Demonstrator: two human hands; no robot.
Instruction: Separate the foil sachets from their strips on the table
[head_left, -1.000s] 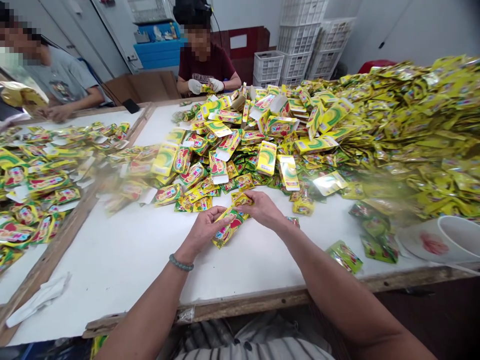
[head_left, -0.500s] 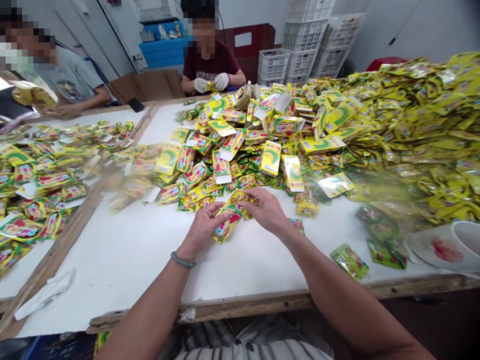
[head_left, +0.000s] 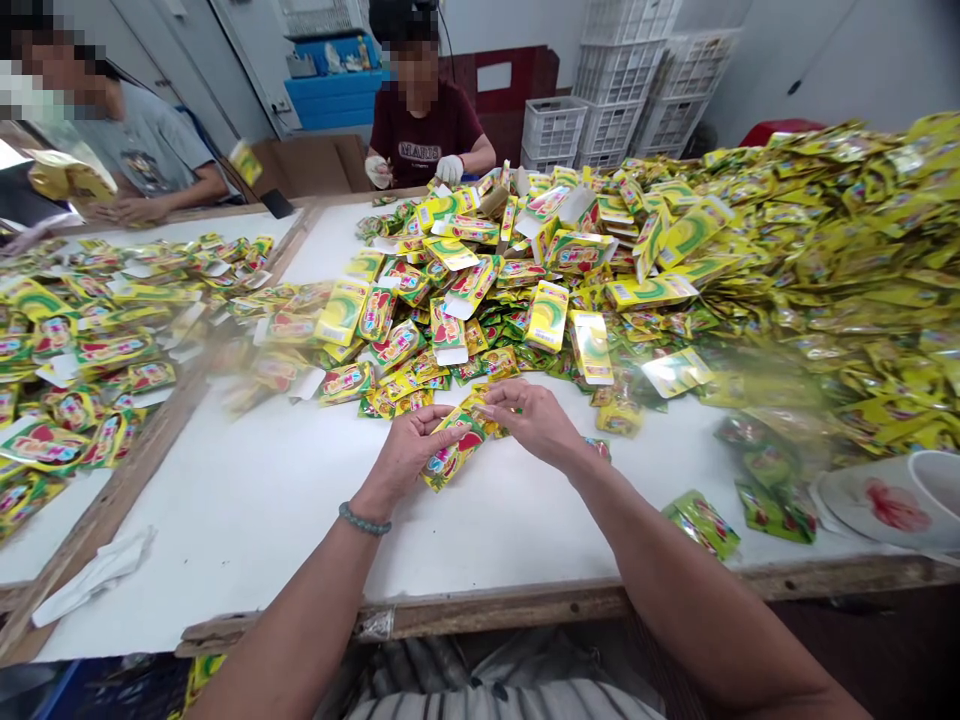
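A small yellow-and-green candy box (head_left: 452, 458) with red watermelon print is tilted between my hands, just above the white table. My left hand (head_left: 409, 450) is closed round its lower left side, thumb across the printed face. At the box's upper end, my right hand (head_left: 534, 422) is closed, with thumb and fingertips pinching there. Whether a flap or a sachet lies between those fingertips is hidden. Just beyond my hands lies a pile of similar boxes (head_left: 546, 316) mixed with small shiny sachets (head_left: 499, 362).
On the right rises a large heap of yellow sachets (head_left: 847, 240). Green sachets (head_left: 701, 522) and a white flowered cup (head_left: 874, 500) are near the right edge. A wooden strip (head_left: 127, 490) divides the table, with more boxes (head_left: 112, 350) beyond it. Two co-workers sit across.
My right fingertips have drawn in tighter at the box's upper end. The gloved co-worker's hands have moved apart, and a yellow box now appears in mid-air at the far left.
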